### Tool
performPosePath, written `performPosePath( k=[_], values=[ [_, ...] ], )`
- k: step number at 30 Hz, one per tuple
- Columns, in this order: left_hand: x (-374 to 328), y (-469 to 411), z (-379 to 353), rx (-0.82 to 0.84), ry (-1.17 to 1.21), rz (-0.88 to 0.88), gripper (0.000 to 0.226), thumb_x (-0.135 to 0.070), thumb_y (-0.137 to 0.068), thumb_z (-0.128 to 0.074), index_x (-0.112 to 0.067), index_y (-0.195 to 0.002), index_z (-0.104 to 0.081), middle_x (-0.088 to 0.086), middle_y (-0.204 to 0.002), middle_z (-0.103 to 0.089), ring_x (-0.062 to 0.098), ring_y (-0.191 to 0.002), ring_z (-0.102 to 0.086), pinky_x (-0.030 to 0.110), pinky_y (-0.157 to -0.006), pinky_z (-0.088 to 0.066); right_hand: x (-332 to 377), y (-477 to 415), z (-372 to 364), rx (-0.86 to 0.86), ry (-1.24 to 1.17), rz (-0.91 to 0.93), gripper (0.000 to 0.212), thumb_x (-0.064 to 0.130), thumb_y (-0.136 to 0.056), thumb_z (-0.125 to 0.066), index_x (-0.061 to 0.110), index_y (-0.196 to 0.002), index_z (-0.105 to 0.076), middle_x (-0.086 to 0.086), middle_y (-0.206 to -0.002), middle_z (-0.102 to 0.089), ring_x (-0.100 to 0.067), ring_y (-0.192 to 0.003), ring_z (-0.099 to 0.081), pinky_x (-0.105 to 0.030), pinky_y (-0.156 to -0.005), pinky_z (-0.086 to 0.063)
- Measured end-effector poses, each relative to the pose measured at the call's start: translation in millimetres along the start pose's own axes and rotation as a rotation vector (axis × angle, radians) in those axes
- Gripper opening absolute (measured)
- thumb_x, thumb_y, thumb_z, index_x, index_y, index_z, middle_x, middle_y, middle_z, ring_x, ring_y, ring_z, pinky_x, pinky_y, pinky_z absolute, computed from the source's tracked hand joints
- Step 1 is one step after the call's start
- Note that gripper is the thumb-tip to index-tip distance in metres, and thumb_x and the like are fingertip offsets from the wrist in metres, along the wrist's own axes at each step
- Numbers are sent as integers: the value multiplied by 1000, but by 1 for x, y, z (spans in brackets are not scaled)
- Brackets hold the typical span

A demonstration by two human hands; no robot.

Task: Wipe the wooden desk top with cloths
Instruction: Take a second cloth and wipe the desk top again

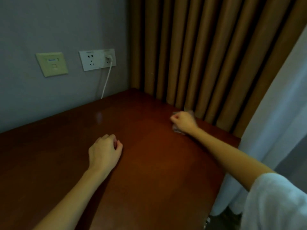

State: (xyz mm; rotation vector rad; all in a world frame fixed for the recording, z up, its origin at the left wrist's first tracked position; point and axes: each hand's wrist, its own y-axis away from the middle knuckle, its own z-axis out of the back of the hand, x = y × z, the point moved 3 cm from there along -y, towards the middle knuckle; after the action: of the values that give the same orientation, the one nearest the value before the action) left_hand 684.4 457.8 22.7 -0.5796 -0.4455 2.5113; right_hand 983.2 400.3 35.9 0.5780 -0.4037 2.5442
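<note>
Wiping the desk (pixel 149 163) corner
Your right hand (pixel 182 121) grips the cloth (pixel 178 130); press it flat. Your left hand (pixel 104 151) rests loosely curled, empty.

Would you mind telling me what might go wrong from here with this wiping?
The right hand grips the cloth right beside the curtain, so a stroke may catch its folds. The white cable drops behind the desk at the back edge; wiping there could tug the plug.
</note>
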Motion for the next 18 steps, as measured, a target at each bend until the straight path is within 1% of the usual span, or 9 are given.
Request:
performPosePath(
  k=[3, 6, 8, 9, 10, 12, 14, 16, 18],
  values=[
    [-2, 0, -1, -3, -22, -11, 27, -28, -92, -52, -19, -66, -50, -6, -65, -47, 10, -59, -48, 24, -48, -32, -59, 30, 38, -113, 75, -81, 45, 20, -93, -49, 17, -48, -48, 0, -49, -61, -6, -34, -50, -23, -42, -40],
    [-5, 0, -2, -5, -52, -24, 25, -27, -92, -51, -18, -68, -50, -5, -65, -47, 12, -60, -48, 24, -50, -33, -62, 85, 45, -114, -24, -71, 42, 15, -92, -52, 17, -50, -47, 3, -41, -55, -7, -33, -50, -21, -43, -38],
    [-7, 1, -2, -14, -57, -32, 23, -26, -92, -51, -17, -71, -51, -4, -67, -48, 13, -62, -49, 25, -50, -35, -27, 120, 33, -86, -18, 79, 31, 28, -85, -54, 23, -55, -46, 4, -46, -55, -17, -41, -54, -21, -48, -40],
    [-7, 1, -1, -19, -56, -37, 23, -26, -93, -51, -17, -71, -52, -3, -67, -49, 14, -63, -49, 26, -51, -35, -3, 135, 22, -68, 32, 204, 31, 38, -83, -47, 23, -57, -44, 3, -54, -57, -18, -51, -57, -24, -54, -41],
    [-7, 1, -1, -20, -56, -41, 23, -26, -92, -51, -17, -71, -52, -2, -67, -49, 15, -63, -50, 27, -51, -36, 25, 148, 7, 8, 71, 335, 31, 43, -83, -39, 25, -59, -43, 1, -64, -60, -18, -63, -59, -28, -61, -41],
    [-5, 1, -1, -16, -56, -36, 24, -26, -92, -51, -16, -70, -49, -1, -68, -48, 18, -64, -50, 29, -52, -35, 87, 172, -25, 175, 71, 567, 30, 40, -87, -36, 27, -62, -47, -3, -75, -62, -19, -76, -58, -33, -72, -39],
    [-3, 0, 0, -9, -48, -26, 24, -25, -90, -52, -15, -69, -47, 1, -70, -47, 26, -68, -53, 31, -55, -34, 134, 181, -51, 259, -5, 695, 32, 27, -89, -46, 20, -58, -49, -6, -68, -61, -20, -69, -55, -34, -70, -38],
    [-1, 0, 0, -8, -35, -17, 25, -26, -89, -54, -15, -68, -48, 2, -72, -47, 29, -73, -55, 31, -57, -33, 150, 162, -61, 227, -15, 655, 31, 21, -86, -52, 20, -55, -47, -8, -63, -60, -22, -62, -56, -33, -63, -39],
    [2, 1, 0, -10, -25, -13, 25, -27, -90, -53, -15, -68, -49, 1, -71, -49, 25, -70, -54, 31, -57, -36, 133, 129, -55, 211, 28, 498, 34, 22, -89, -52, 21, -56, -46, -3, -57, -59, -17, -56, -57, -29, -56, -41]
  ],
)
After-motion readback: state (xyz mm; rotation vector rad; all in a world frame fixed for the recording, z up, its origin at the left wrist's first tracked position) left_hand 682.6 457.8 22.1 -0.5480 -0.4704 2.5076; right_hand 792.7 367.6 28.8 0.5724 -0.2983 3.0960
